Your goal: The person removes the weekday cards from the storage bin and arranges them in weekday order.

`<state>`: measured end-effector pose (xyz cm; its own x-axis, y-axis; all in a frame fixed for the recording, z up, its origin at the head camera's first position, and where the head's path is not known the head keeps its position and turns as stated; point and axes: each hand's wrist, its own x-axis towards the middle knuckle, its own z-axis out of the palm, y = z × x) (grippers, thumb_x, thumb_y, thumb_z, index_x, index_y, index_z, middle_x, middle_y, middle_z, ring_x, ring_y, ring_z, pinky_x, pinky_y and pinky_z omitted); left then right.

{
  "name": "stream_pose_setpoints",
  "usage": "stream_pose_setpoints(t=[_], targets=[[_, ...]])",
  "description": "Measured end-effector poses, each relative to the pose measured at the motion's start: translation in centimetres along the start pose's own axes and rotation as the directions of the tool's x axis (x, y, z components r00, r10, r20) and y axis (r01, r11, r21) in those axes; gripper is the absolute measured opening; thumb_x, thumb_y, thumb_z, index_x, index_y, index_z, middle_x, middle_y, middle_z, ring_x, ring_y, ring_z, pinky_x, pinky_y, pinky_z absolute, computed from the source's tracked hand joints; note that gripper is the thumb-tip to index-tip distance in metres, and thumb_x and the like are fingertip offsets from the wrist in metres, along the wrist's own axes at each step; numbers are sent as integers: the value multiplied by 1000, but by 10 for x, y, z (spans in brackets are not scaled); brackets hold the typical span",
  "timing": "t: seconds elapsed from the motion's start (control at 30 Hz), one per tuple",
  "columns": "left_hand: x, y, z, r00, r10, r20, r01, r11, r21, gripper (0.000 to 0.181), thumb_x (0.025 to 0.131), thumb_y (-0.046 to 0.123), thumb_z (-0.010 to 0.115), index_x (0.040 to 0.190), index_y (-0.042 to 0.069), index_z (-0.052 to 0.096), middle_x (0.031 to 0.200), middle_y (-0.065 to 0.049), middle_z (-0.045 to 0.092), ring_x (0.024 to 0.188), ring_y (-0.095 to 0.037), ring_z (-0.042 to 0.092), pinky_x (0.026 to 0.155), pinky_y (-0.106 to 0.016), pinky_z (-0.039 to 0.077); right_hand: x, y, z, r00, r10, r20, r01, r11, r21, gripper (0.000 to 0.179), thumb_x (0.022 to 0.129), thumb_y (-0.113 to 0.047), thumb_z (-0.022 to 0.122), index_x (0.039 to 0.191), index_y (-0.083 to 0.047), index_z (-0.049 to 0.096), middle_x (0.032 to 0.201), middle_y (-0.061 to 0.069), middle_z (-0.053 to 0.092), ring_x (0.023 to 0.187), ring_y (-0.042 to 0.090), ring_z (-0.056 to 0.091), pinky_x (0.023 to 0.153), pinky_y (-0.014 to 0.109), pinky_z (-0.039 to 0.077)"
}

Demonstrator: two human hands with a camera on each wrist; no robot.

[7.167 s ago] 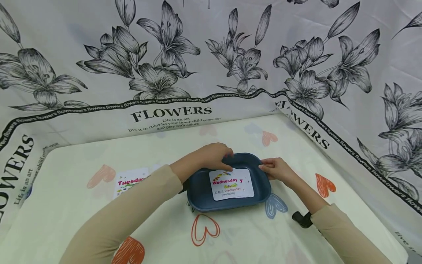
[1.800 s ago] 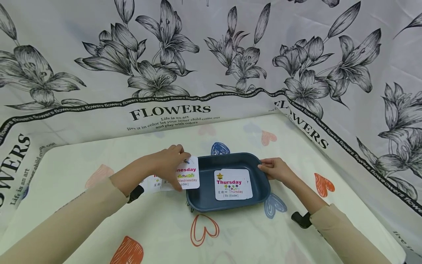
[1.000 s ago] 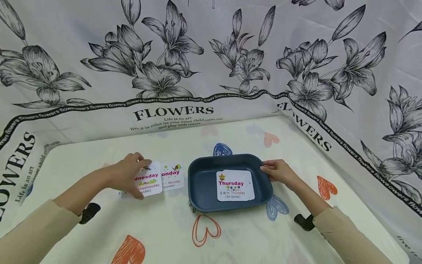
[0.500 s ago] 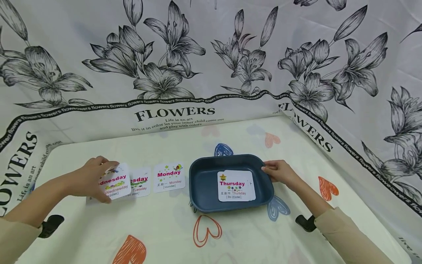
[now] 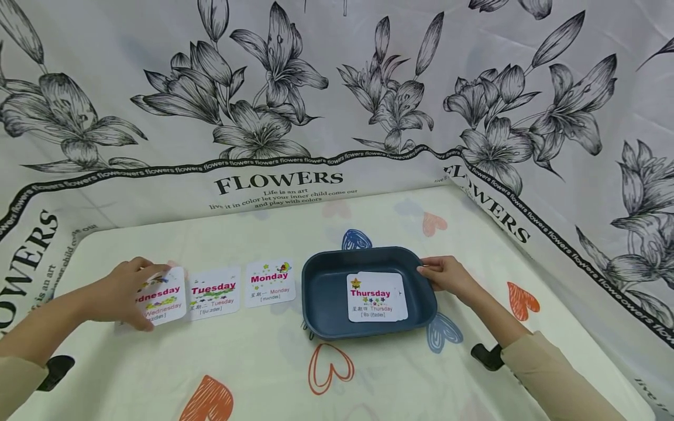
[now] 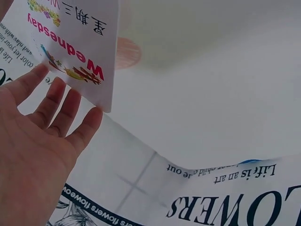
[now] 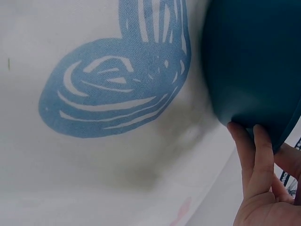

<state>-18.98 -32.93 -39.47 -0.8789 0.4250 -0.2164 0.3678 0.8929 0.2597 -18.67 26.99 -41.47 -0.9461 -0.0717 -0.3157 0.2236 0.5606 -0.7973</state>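
Observation:
My left hand [image 5: 118,295] holds the Wednesday card [image 5: 169,295] by its top and bottom edges, thumb below and fingers above. This card is just left of the Tuesday card [image 5: 215,301]; in the left wrist view the fingertips [image 6: 91,115] meet its edge. The Monday card [image 5: 270,295] lies to the right of Tuesday. A dark blue tray [image 5: 323,292] has the Thursday card [image 5: 371,307] face up inside, with another card's edge showing beneath it. My right hand [image 5: 447,273] pinches the tray's right rim between thumb and fingers.
A pale tablecloth [image 5: 274,362] printed with hearts covers the table. White fabric [image 5: 358,128] with black flower drawings hangs behind and along the sides. Dark bands with camera-like pieces [image 5: 487,356] sit at both wrists.
From the tray, the Wednesday card was lifted and carried left past Monday and Tuesday, uncovering both and baring Thursday. It is now lower and farther left. The right hand stays on the rim.

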Motion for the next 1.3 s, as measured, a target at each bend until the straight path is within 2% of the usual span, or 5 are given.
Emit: stream_pose_setpoints(t=[0.27, 0.77, 0.97, 1.17, 1.3], targets=[[-3, -13, 13, 999, -49, 17, 48, 998, 33, 110, 43, 41, 89, 131, -4, 40, 118, -27, 39, 93, -33, 44, 66, -34, 44, 0, 2, 0, 1000, -1, 3, 1, 1000, 11, 44, 93, -16, 55, 125, 13, 47, 109, 26, 62, 82, 18, 66, 70, 32, 55], [5, -26, 30, 998, -32, 59, 32, 999, -6, 113, 43, 37, 89, 134, -4, 36, 122, -26, 38, 88, -26, 47, 65, -31, 42, 0, 3, -1, 1000, -10, 4, 10, 1000, 17, 43, 93, -15, 55, 125, 13, 47, 108, 26, 62, 82, 19, 66, 70, 32, 55], [3, -25, 34, 993, -46, 110, 48, 999, -19, 114, 44, 35, 89, 136, -5, 34, 124, -25, 37, 89, -25, 49, 66, -32, 42, 0, 5, 0, 1000, -6, -1, 6, 1000, 15, 42, 93, -15, 56, 123, 13, 48, 108, 26, 62, 81, 18, 67, 69, 32, 55], [5, -20, 32, 988, -69, 138, 70, 998, 2, 111, 47, 31, 89, 135, -6, 33, 124, -28, 36, 88, -30, 50, 68, -40, 44, 0, 5, 0, 1000, -29, 0, 29, 999, 13, 42, 93, -14, 56, 123, 14, 48, 108, 27, 62, 80, 18, 67, 67, 31, 55], [8, -15, 31, 985, -106, 134, 104, 994, 18, 112, 45, 29, 90, 134, -6, 32, 125, -32, 32, 92, -39, 49, 74, -54, 45, -1, 6, -1, 999, -54, 2, 54, 998, -13, 44, 93, -16, 55, 124, 14, 48, 111, 27, 61, 84, 22, 68, 67, 31, 55]])
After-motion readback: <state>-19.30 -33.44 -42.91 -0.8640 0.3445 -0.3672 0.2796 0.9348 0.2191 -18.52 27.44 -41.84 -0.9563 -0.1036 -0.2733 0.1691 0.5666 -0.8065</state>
